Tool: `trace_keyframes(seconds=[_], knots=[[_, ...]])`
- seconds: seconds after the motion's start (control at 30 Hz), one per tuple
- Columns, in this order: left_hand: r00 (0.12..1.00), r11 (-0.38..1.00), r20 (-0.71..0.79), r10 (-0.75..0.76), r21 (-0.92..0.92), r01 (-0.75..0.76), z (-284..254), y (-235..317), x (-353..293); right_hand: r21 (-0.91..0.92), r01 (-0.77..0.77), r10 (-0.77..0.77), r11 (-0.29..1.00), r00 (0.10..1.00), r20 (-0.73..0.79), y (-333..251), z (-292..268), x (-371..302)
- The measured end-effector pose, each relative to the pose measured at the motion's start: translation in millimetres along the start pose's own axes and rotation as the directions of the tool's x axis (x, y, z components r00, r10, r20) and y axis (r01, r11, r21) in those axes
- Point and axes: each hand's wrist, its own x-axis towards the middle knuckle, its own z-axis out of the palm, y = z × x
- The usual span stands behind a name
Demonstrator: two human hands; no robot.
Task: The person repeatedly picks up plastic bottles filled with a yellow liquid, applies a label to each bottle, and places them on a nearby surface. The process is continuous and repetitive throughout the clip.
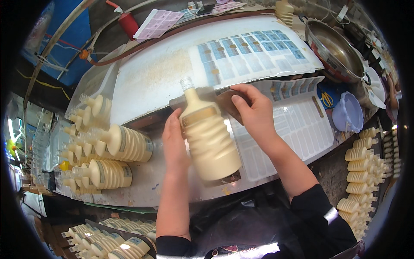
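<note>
A cream-coated bottle [211, 146] with a wavy, ribbed body, a clear threaded neck and a tan band around its shoulder leans in front of me, its neck pointing away. My left hand [174, 140] grips the bottle along its left side, fingers up by the shoulder. Pinched in my right hand [255, 113] is a thin, flat brown piece [231, 105], just right of the bottle's shoulder; I cannot tell if it touches the bottle. Beyond the bottle lies a white board [146, 80] bearing a sheet of blue printed labels [254, 51].
Similar cream bottles [125, 142] stand clustered at left, with more in a crate [108, 239] below and rows on the right [358, 177]. A sheet of pale label outlines [293, 134] lies at right, near a lavender bucket [347, 113] and a large metal pan [338, 47].
</note>
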Motion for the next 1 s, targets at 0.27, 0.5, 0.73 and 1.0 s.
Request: trace_keyframes(seconds=[0.27,0.5,0.73,1.0], knots=[[0.982,0.982,0.176,0.069,-0.184,-0.036,6.9,-7.5,-2.5,0.101,-0.300,0.254,0.949,0.912,0.321,18.7,18.6,3.2],[0.993,0.995,0.102,0.066,-0.080,-0.058,4.0,-6.0,3.5,-0.372,-0.140,0.293,0.918,0.870,0.396,-17.7,22.7,15.3],[0.997,0.984,0.063,0.045,-0.175,-0.033,7.5,-8.6,6.3,-0.375,-0.103,0.222,0.921,0.931,0.290,-0.4,30.4,11.2],[0.998,0.979,0.057,0.040,-0.203,-0.028,3.2,-16.1,9.6,-0.417,-0.105,0.259,0.903,0.907,0.332,-6.1,29.6,11.2]])
